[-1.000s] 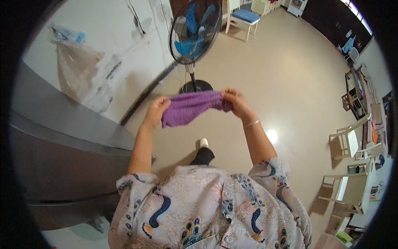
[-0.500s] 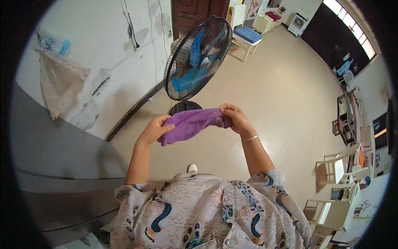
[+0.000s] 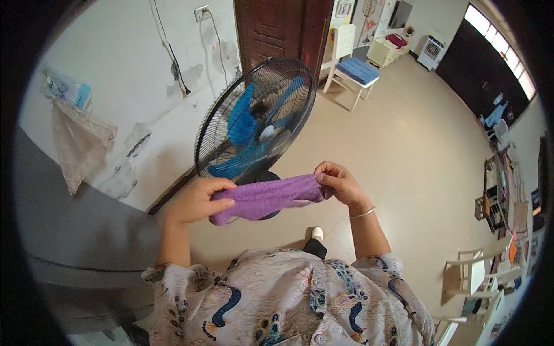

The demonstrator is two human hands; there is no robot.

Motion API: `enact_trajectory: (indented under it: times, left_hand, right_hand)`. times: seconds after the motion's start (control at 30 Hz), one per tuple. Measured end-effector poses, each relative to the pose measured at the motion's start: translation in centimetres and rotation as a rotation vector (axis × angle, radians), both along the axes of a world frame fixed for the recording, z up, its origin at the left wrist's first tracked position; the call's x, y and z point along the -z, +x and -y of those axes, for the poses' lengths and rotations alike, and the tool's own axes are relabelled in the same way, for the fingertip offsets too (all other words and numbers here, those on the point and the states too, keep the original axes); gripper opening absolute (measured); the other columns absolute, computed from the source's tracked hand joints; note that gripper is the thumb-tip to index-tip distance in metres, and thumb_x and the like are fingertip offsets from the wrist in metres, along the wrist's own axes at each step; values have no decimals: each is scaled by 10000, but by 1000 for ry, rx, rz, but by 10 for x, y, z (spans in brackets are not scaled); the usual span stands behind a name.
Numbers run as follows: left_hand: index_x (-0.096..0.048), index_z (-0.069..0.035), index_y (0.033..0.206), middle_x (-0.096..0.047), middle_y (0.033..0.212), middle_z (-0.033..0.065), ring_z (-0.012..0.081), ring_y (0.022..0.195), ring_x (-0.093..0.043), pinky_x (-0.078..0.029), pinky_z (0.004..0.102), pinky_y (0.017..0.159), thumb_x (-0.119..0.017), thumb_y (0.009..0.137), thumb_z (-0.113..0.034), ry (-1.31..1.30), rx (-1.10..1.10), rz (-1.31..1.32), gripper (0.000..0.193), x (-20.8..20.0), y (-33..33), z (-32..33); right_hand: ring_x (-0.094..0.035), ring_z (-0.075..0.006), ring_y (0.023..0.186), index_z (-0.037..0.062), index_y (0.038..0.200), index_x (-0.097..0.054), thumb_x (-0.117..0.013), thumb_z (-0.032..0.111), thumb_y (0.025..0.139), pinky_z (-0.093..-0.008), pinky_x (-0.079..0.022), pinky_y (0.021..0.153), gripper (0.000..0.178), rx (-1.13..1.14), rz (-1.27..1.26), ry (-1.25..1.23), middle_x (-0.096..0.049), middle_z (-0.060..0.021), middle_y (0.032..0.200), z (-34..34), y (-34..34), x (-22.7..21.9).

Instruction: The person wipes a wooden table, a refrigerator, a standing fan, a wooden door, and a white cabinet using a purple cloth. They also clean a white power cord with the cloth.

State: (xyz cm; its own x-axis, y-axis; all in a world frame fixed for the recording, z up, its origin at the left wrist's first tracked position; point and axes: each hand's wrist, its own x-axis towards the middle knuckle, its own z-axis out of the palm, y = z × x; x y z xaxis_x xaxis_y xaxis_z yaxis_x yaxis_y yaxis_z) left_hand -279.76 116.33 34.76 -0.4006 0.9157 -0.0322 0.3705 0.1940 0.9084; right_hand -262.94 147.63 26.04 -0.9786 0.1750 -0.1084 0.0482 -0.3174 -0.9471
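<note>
Left hand (image 3: 196, 200) and right hand (image 3: 339, 183) each pinch an end of the purple cloth (image 3: 262, 199); fan (image 3: 257, 124) stands just behind; risk: slack cloth could snag its grille.

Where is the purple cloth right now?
The purple cloth is mid-picture, stretched between the left hand and right hand, just in front of the standing fan.

Premises present as a lived-in domestic room, likely the main hall of a home. Evidence: beige tiled floor (image 3: 415, 150); dark wooden door (image 3: 277, 29); blue-bladed pedestal fan (image 3: 254, 124) standing by a painted wall (image 3: 127, 75) with patchy, flaking plaster and a socket (image 3: 202, 11); white chair with blue cushion (image 3: 352, 69); further white chairs (image 3: 476, 271); cluttered shelving (image 3: 508, 196) along the far side.
</note>
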Motion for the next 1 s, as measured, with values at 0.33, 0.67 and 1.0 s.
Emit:
enact_trajectory:
  times: [0.33, 0.67, 1.0]
  left_hand:
    - [-644, 3, 962, -632, 882, 61, 134, 826, -585, -471, 268, 751, -639, 769, -6, 241, -335, -585, 193, -135, 12, -163]
    - [-616, -20, 1092, -630, 940, 0, 77, 850, -567, -454, 218, 770, -615, 871, -111, 156, -590, -872, 239, -197, -128, -206]
    - [-597, -19, 973, -585, 810, -14, 63, 745, -535, -442, 213, 648, -579, 847, -76, -164, -793, -130, 139, -70, -245, -115]
  right_hand:
    - [-522, -30, 624, 89, 941, -600, -639, 151, 862, -172, -418, 526, 108, -61, -385, 232, -578, 51, 769, -188, -57, -118]
    - [-541, -38, 652, 40, 980, -613, -627, 125, 871, -172, -412, 540, 139, -49, -668, 132, -613, 14, 814, -233, -245, -198]
    - [-540, -44, 638, 61, 969, -614, -595, 93, 886, -186, -423, 570, 90, -709, -405, 556, -592, 32, 745, -180, -439, -157]
